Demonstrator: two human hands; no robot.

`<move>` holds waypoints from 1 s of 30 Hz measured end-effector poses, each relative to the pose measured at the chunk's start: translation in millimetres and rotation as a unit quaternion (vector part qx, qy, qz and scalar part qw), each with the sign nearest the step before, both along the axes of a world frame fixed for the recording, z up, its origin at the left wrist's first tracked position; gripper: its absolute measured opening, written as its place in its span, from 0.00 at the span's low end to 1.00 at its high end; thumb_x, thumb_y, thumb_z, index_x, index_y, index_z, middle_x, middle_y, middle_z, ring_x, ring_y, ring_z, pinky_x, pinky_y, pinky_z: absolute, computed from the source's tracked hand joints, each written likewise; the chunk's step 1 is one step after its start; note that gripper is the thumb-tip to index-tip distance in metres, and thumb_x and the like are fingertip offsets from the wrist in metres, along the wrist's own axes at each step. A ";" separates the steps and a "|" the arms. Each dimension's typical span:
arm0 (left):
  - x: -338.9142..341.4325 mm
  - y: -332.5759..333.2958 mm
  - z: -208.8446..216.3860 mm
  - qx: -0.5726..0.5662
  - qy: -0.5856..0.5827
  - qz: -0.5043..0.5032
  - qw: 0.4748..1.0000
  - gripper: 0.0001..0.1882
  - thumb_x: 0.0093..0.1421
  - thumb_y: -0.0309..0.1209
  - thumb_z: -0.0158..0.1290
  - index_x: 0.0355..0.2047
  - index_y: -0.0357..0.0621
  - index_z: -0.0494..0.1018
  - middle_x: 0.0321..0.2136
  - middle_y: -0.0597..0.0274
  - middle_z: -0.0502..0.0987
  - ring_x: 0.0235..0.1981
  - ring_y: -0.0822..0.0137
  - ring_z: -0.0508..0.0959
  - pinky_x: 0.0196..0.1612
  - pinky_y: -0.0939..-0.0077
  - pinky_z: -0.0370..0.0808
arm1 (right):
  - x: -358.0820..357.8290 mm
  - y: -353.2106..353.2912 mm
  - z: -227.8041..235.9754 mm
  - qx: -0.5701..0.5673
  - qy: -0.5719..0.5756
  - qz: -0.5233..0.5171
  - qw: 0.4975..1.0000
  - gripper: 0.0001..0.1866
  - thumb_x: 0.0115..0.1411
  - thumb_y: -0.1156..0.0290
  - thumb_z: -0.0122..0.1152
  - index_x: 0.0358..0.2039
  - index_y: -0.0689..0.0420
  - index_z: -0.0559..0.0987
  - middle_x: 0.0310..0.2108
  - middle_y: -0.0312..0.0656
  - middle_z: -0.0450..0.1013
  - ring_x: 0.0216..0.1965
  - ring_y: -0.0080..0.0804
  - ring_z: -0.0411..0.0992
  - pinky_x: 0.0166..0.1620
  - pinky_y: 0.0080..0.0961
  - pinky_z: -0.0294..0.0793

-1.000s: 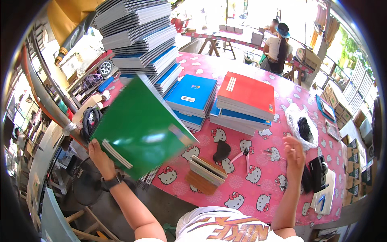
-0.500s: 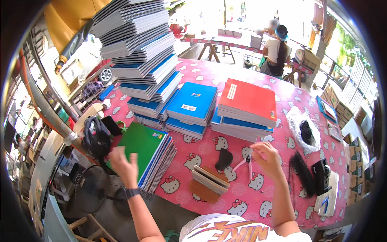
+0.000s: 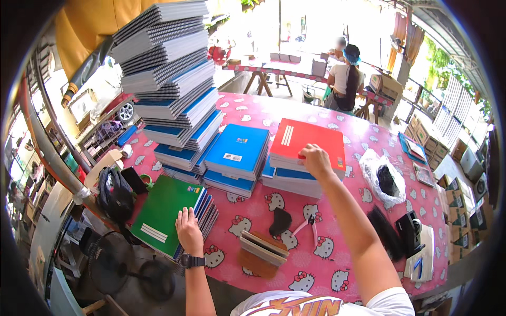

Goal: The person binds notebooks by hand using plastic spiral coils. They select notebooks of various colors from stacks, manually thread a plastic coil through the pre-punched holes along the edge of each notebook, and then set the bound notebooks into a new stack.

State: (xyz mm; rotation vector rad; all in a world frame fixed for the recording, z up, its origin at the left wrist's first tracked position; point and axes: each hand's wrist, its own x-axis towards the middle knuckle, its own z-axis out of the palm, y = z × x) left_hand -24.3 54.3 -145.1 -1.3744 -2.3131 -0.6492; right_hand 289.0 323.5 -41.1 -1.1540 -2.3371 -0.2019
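My right hand (image 3: 317, 162) reaches over the front edge of the red notebook (image 3: 311, 138) at the top of the middle-right stack, its fingers curled and closed at that edge. Blue-covered notebooks (image 3: 287, 174) lie under the red ones. Nearer on the left, a green notebook (image 3: 164, 213) tops a stack of spiral-bound ones with blue and other covers. My left hand (image 3: 188, 231), wearing a dark wristwatch, lies with fingers stretched out against the right edge of this green-topped stack. Between the two stacks sits a lower pile of blue notebooks (image 3: 237, 147).
A tall, uneven tower of spiral notebooks (image 3: 174, 79) stands at the back left. Pink-handled nippers (image 3: 311, 226), a dark pad (image 3: 280, 221) and a wooden block (image 3: 263, 247) lie in front. A white plastic bag (image 3: 382, 176) is at right. Two people are at a far table (image 3: 279, 68).
My right hand has moved up and left from above the nippers to the red notebooks. My left hand has come down onto the green stack's right edge. The view has shifted slightly.
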 end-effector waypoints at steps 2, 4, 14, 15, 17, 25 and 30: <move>-2.2 -1.0 -1.0 0.002 -0.011 -0.003 1.000 0.20 0.56 0.27 0.51 0.51 0.38 0.70 0.52 0.53 0.70 0.55 0.56 0.66 0.59 0.64 0.61 | 0.9 7.3 5.7 -0.041 0.003 0.016 0.999 0.11 0.42 0.67 0.69 0.28 0.54 0.81 0.33 0.38 0.75 0.40 0.36 0.72 0.44 0.32 0.72; -2.3 -2.6 -1.0 0.000 -0.012 -0.003 1.000 0.20 0.56 0.27 0.51 0.51 0.38 0.70 0.52 0.53 0.70 0.55 0.56 0.66 0.59 0.64 0.61 | 2.6 12.2 14.2 -0.093 0.008 0.031 0.995 0.14 0.39 0.64 0.71 0.28 0.53 0.81 0.31 0.36 0.76 0.37 0.36 0.74 0.42 0.33 0.72; -1.4 -3.3 3.1 0.004 -0.011 -0.003 1.000 0.21 0.55 0.27 0.52 0.50 0.38 0.70 0.51 0.53 0.71 0.55 0.56 0.67 0.58 0.63 0.61 | 3.7 16.9 29.1 -0.131 -0.010 0.033 0.991 0.11 0.43 0.65 0.68 0.28 0.53 0.81 0.30 0.39 0.77 0.36 0.39 0.75 0.40 0.34 0.73; -0.1 -2.0 2.4 0.005 -0.011 -0.007 1.000 0.21 0.55 0.27 0.52 0.50 0.38 0.70 0.51 0.53 0.71 0.55 0.56 0.67 0.58 0.63 0.61 | 7.9 18.7 29.1 -0.130 -0.010 0.030 0.991 0.11 0.43 0.65 0.68 0.28 0.53 0.81 0.30 0.39 0.77 0.36 0.39 0.75 0.40 0.34 0.73; 4.4 4.9 1.6 0.012 -0.016 -0.021 1.000 0.21 0.56 0.28 0.52 0.50 0.38 0.70 0.51 0.52 0.71 0.54 0.56 0.67 0.58 0.64 0.62 | 20.0 23.6 30.9 -0.103 0.105 -0.003 0.989 0.07 0.49 0.67 0.61 0.28 0.54 0.80 0.29 0.44 0.76 0.35 0.42 0.74 0.38 0.36 0.72; 65.0 -35.0 47.1 0.258 -0.833 -0.341 0.352 0.27 0.60 0.42 0.52 0.50 0.29 0.66 0.44 0.50 0.75 0.45 0.59 0.74 0.48 0.66 0.69 | 6.5 -205.3 33.2 0.025 0.030 0.344 0.938 0.17 0.45 0.75 0.53 0.40 0.53 0.75 0.31 0.35 0.69 0.32 0.32 0.68 0.33 0.29 0.70; 61.5 -54.1 48.6 0.103 -0.768 -0.237 0.587 0.14 0.57 0.21 0.48 0.44 0.32 0.67 0.37 0.54 0.77 0.32 0.70 0.79 0.39 0.79 0.76 | 1.8 -282.6 -43.3 -0.160 0.043 0.454 0.876 0.15 0.52 0.71 0.50 0.42 0.57 0.73 0.32 0.38 0.67 0.37 0.31 0.69 0.40 0.28 0.69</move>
